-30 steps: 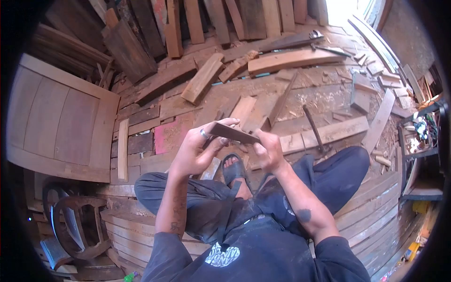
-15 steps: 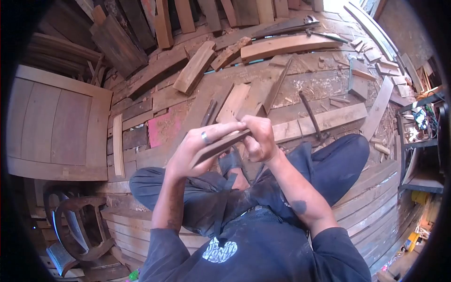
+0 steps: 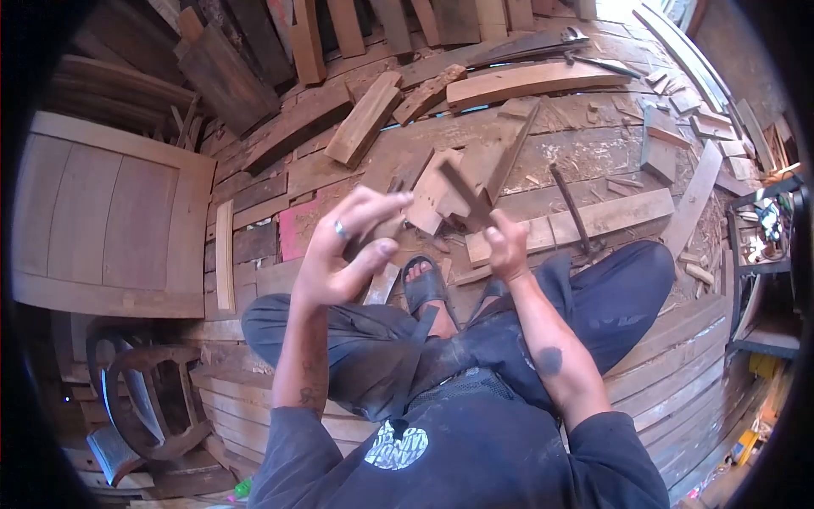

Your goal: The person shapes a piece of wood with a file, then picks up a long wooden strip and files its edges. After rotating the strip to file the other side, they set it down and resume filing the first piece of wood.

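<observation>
My right hand (image 3: 507,244) is closed around the lower end of a narrow dark wooden strip (image 3: 465,190), which points up and to the left and is slightly blurred. My left hand (image 3: 343,254), with a ring on one finger, is raised with thumb and fingers apart, holding nothing. Under the strip, a pale board (image 3: 435,191) lies on the floor between darker pieces. Beyond my right hand, a long dark-handled tool (image 3: 568,199) rests across a light wooden beam (image 3: 627,216). My sandalled foot (image 3: 422,284) shows between the hands.
A framed wooden panel (image 3: 140,220) stands at the left, above a curved wooden frame (image 3: 157,407). Thick timber pieces (image 3: 543,83) and a hand saw (image 3: 530,49) lie farther ahead. Offcuts and shavings cover the floor at right, near a dark shelf (image 3: 767,348).
My left hand has let go of the wooden strip and moved apart from it. My right hand has swung the strip upright, away to the right. The view has shifted slightly.
</observation>
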The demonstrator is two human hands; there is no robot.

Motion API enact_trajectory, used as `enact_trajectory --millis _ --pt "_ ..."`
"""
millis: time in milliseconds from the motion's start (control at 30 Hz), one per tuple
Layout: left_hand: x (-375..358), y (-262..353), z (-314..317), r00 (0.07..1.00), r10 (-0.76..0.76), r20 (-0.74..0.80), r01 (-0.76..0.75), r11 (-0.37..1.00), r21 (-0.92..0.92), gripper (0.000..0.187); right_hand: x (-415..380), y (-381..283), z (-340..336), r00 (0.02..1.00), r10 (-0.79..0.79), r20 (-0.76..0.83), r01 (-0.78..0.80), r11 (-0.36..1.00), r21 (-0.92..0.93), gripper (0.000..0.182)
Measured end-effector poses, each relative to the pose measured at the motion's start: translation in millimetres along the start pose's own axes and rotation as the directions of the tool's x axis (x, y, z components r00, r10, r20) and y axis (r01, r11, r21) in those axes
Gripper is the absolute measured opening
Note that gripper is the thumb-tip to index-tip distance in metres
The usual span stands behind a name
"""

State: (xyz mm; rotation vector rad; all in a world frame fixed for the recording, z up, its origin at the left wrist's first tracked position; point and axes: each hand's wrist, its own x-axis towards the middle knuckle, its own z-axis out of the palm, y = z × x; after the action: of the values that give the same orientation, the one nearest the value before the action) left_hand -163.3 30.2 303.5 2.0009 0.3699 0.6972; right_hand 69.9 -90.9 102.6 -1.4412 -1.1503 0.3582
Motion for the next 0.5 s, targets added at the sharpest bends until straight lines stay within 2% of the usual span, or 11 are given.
enact_trajectory --millis 33,100,133,200,233,267,367,433,467,500 --pt "-0.2 -5.0 -1.1 0.996 0.09 -0.028 -0.088 0.994 0.064 0.042 -1.1 0.5 -2.9 0.999 0.046 -0.014 -0.046 0.999 0.008 0.037" --pt "0.4 -6.6 -2.9 0.983 0.18 -0.043 -0.17 0.969 0.182 0.044 6.6 -9.3 -3.1 0.996 0.069 -0.059 -0.06 0.99 0.131 0.038" --pt "0.5 -4.7 -4.3 0.985 0.168 -0.031 -0.156 0.961 0.23 0.044 11.7 -20.8 -3.0 0.993 0.085 -0.081 -0.068 0.979 0.193 0.039" --pt "3.6 -2.7 -5.7 0.989 0.146 0.0 -0.138 0.937 0.322 0.046 16.8 -48.0 0.0 0.996 -0.051 -0.076 0.067 0.973 0.221 0.039" --pt "5.1 -3.6 -4.6 0.991 0.134 -0.01 -0.125 0.949 0.288 0.045 18.4 -63.0 -1.3 0.991 -0.111 -0.081 0.127 0.964 0.233 0.038" --pt "5.4 -5.4 -1.9 0.993 0.117 -0.017 -0.109 0.962 0.251 0.044 21.2 -79.9 -8.0 0.979 -0.201 -0.012 0.199 0.957 0.212 0.028" --pt "-2.0 -8.8 4.7 1.0 0.016 0.011 -0.017 0.999 0.052 0.043 22.2 -99.3 -3.7 0.963 -0.268 0.036 0.263 0.96 0.095 0.025" --pt "-7.9 -5.6 7.9 0.996 -0.08 0.033 0.082 0.994 -0.066 0.045 28.3 -113.5 0.2 0.959 -0.282 0.03 0.278 0.957 0.087 0.023" --pt "-11.3 -5.3 6.5 0.989 -0.131 0.062 0.134 0.99 -0.039 0.046 31.1 -117.8 1.5 0.957 -0.289 0.032 0.286 0.955 0.076 0.022" --pt "-12.1 -4.0 8.8 0.993 -0.102 0.062 0.104 0.994 -0.024 0.045 32.9 -119.0 2.3 0.955 -0.294 0.034 0.291 0.954 0.066 0.022"
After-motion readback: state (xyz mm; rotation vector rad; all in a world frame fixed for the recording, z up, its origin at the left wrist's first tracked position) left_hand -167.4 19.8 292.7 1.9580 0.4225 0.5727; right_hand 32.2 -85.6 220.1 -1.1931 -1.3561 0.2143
